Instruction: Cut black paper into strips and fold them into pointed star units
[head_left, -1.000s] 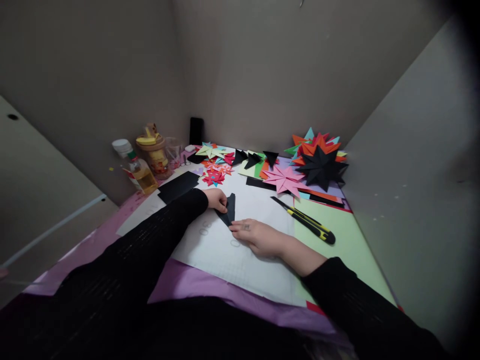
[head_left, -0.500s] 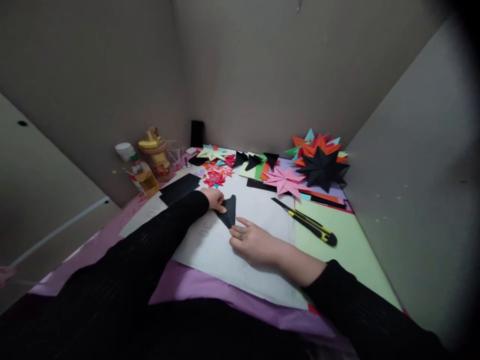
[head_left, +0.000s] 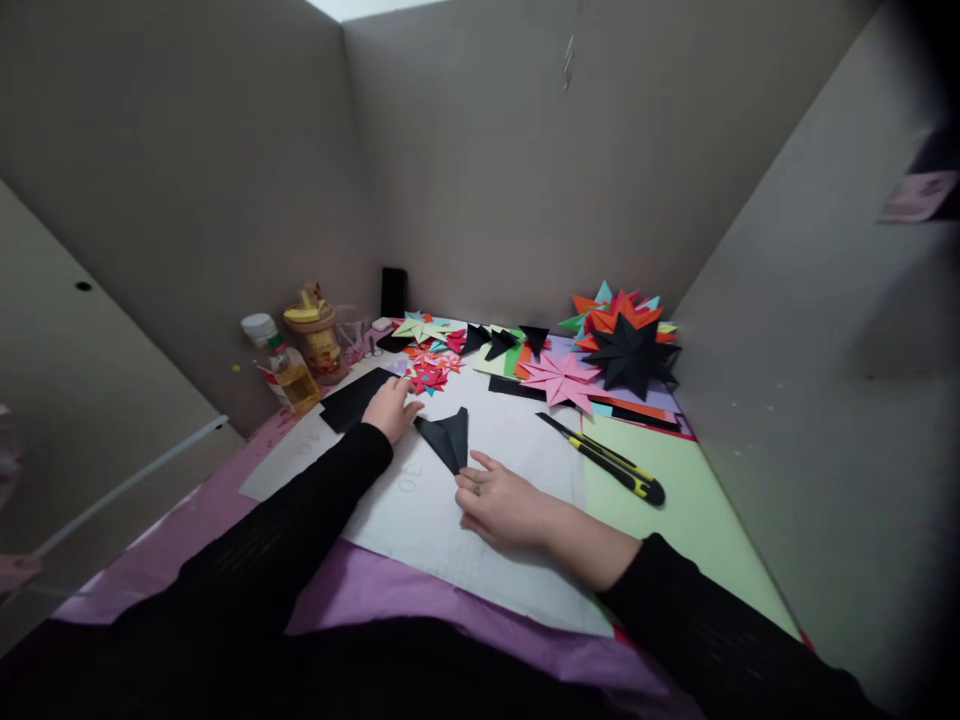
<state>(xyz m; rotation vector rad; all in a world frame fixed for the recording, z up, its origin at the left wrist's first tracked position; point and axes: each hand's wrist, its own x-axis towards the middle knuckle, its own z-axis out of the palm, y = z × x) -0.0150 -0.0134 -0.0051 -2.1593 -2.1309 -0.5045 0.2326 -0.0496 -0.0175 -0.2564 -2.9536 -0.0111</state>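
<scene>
A folded black paper piece (head_left: 448, 438) lies on the white sheet (head_left: 525, 580), its narrow point toward me. My right hand (head_left: 499, 503) rests at that point, fingertips touching it, with the fingers somewhat spread. Off the paper's upper left side is my left hand (head_left: 391, 407), its thumb and fingers apart and nothing between them. Beside it, flat black paper (head_left: 349, 400) lies on the left. A yellow and black cutter (head_left: 611, 465) lies to the right with its blade out.
Paper stars, among them a pink one (head_left: 564, 380) and a black one (head_left: 630, 355), stand along the back. A bottle (head_left: 294, 385) and a brown and yellow cup (head_left: 319, 340) are at the back left. Grey panels enclose the table.
My left hand has let go of the folded black paper and moved left, and the paper's left flap now shows wider. My right hand stays at its point. The view has tilted up slightly.
</scene>
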